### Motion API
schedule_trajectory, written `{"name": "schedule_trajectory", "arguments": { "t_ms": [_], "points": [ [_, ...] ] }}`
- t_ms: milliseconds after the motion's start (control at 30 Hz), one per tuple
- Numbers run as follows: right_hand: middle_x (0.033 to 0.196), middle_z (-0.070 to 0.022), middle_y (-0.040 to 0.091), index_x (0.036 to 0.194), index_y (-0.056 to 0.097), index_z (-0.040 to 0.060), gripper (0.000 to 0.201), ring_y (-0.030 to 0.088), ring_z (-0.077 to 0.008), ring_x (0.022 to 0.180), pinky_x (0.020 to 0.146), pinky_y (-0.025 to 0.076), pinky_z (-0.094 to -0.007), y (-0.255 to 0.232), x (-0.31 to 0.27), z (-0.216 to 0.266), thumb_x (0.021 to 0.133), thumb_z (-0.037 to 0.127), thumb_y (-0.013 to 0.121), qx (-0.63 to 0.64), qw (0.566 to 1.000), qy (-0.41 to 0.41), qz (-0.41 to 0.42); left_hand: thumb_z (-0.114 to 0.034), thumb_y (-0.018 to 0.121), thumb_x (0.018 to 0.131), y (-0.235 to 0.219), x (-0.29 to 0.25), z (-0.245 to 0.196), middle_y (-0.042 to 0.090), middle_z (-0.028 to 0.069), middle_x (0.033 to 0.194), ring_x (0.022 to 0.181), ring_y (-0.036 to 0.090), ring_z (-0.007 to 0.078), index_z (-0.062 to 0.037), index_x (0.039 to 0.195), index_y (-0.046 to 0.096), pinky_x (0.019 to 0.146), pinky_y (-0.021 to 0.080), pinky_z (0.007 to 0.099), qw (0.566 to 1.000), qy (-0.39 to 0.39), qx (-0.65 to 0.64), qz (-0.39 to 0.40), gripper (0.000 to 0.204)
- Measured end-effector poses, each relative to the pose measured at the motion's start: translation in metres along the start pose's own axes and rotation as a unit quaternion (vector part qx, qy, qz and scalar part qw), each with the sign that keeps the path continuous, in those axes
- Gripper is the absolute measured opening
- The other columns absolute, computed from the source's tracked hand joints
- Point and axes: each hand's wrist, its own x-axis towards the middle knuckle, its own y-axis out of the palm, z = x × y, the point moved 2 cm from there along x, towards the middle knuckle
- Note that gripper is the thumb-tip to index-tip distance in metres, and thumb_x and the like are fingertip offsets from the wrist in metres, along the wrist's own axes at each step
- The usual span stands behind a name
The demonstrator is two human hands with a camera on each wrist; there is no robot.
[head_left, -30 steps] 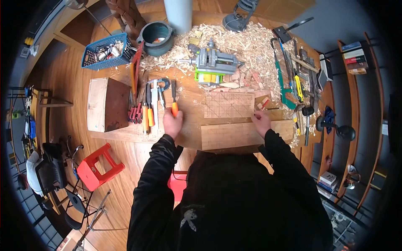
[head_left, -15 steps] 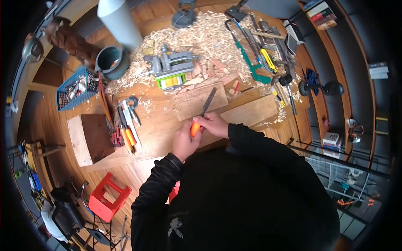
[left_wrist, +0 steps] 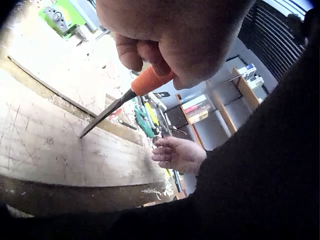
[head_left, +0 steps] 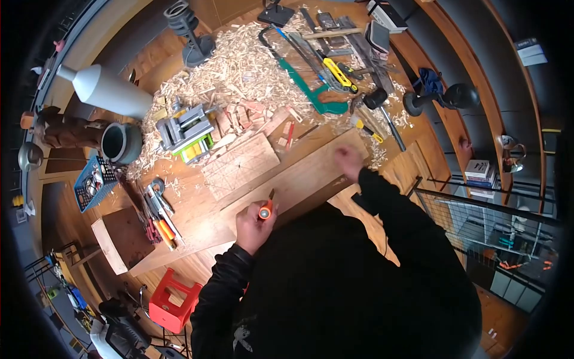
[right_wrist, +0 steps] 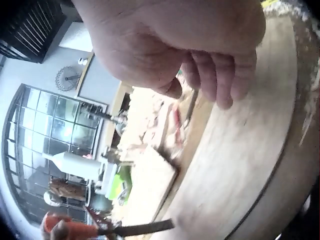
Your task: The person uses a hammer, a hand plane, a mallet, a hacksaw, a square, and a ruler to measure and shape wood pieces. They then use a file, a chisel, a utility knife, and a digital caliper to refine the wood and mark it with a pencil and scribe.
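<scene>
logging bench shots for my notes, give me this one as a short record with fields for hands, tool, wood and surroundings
left hand: left hand grips the chisel by its orange handle
right hand: right hand open, empty, at the long board's right end
blade: tip at the long board; contact unclear
near wood: long board, by the person
far wood: small board, marked with lines
beyond: grey vise, wood shavings
right side: green-framed saw
floor: red stool
</scene>
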Motion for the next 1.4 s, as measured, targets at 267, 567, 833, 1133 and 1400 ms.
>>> {"name": "schedule_trajectory", "arguments": {
  "t_ms": [267, 567, 833, 1133, 1400],
  "points": [
    [0.115, -0.0226, 0.061, 0.110, 0.062, 0.0009, 0.035, 0.060, -0.0392, 0.103, 0.089, 0.049, -0.0464, -0.119, 0.093, -0.006, 0.080, 0.019, 0.064, -0.392, 0.915, -0.026, -0.090, -0.011, 0.079, 0.078, 0.034, 0.004, -0.022, 0.065, 0.0139, 0.070, 0.059, 0.066, 0.0277, -0.0032, 0.085, 0.061, 0.054, 0.051, 0.0322, 0.996, -0.028, 0.019, -0.077, 0.021],
    [0.113, -0.0261, 0.058, 0.113, 0.058, -0.0018, 0.042, 0.057, -0.0419, 0.108, 0.093, 0.047, -0.0469, -0.108, 0.121, -0.010, 0.076, 0.017, 0.068, -0.434, 0.900, 0.009, 0.028, -0.014, 0.075, 0.075, 0.046, 0.012, -0.046, 0.063, 0.0167, 0.072, 0.065, 0.062, 0.0360, -0.0019, 0.085, 0.065, 0.060, 0.052, 0.0405, 0.987, -0.056, 0.126, -0.088, 0.018],
    [0.096, -0.0273, 0.062, 0.102, 0.056, -0.0047, 0.029, 0.059, -0.0445, 0.096, 0.083, 0.047, -0.0494, -0.098, 0.100, -0.013, 0.077, 0.008, 0.064, -0.287, 0.955, -0.049, -0.052, -0.014, 0.073, 0.077, 0.041, 0.006, -0.037, 0.061, 0.0175, 0.075, 0.065, 0.061, 0.0355, -0.0007, 0.087, 0.069, 0.060, 0.052, 0.0411, 0.984, -0.083, 0.123, -0.099, 0.017],
    [0.092, -0.0130, 0.066, 0.107, 0.058, -0.0014, 0.021, 0.064, -0.0227, 0.086, 0.073, 0.050, -0.0354, -0.083, -0.001, 0.056, 0.088, 0.006, 0.056, 0.052, 0.996, -0.054, 0.037, -0.010, 0.071, 0.079, 0.040, 0.004, -0.024, 0.065, 0.0182, 0.084, 0.076, 0.066, 0.0338, 0.0000, 0.090, 0.067, 0.068, 0.054, 0.0369, 0.996, -0.045, 0.060, -0.044, 0.015],
    [0.078, 0.0006, 0.058, 0.097, 0.060, -0.0007, 0.013, 0.053, -0.0073, 0.073, 0.064, 0.045, -0.0253, -0.033, -0.100, 0.087, 0.088, 0.007, 0.066, 0.045, 0.989, -0.019, 0.143, -0.011, 0.072, 0.081, 0.052, 0.000, -0.008, 0.066, 0.0146, 0.084, 0.072, 0.066, 0.0332, -0.0029, 0.086, 0.065, 0.064, 0.055, 0.0381, 0.999, 0.004, 0.022, 0.037, 0.012]
  ]
}}
